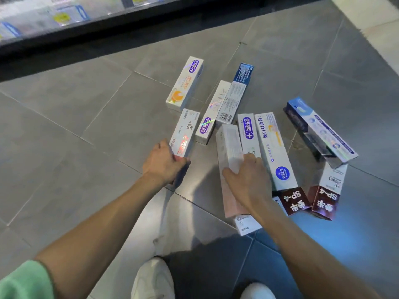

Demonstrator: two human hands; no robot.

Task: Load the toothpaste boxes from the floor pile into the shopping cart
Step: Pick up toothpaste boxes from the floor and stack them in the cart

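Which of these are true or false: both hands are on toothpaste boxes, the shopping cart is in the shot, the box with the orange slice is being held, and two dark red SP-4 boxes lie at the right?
1. Both hands are on toothpaste boxes. True: the left hand grips the white box with red print, and the right hand holds the pale pink box.
2. The shopping cart is in the shot. False: no cart shows, only the grey tiled floor and a shelf at the top.
3. The orange-slice box is being held. False: it lies untouched on the floor.
4. Two dark red SP-4 boxes lie at the right. True.
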